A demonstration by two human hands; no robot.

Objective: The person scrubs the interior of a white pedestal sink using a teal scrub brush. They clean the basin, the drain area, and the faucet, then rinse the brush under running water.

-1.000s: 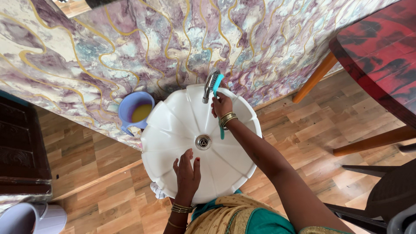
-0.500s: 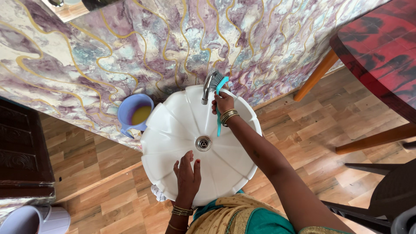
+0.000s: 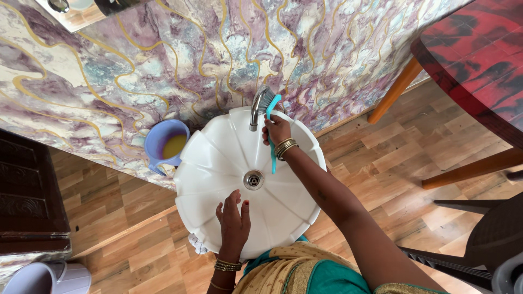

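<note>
Wall (image 3: 163,60): glossy marbled panel, purple, cream and blue swirls with thin gold veins; fills the upper half of the view.
Floor (image 3: 414,147): wood-look planks, warm brown, visible grain, light sheen.
Table (image 3: 479,60): dark red and black mottled top at upper right, smooth; round orange-brown wooden legs.
Basin (image 3: 207,179): white, round, smooth plastic or ceramic (cannot tell which); moulded radial ribs run to a round metal drain (image 3: 253,179) in the centre; mounted against the wall.
Right hand (image 3: 277,130): fingers closed around the handle of the brush; gold bangles at the wrist; hand over the far rim of the basin.
Left hand (image 3: 234,220): fingers spread and laid flat on the near inner slope of the basin, holding nothing; bangles at the wrist.
Mug (image 3: 163,144): lavender plastic, round, with handle; yellowish inside; sits left of the basin, at the wall.
Tap (image 3: 256,109): curved chrome spout, shiny, at the far rim.
Brush (image 3: 272,144): slim teal plastic handle, dark bristled head pressed against the tap; handle end points toward the drain.
</note>
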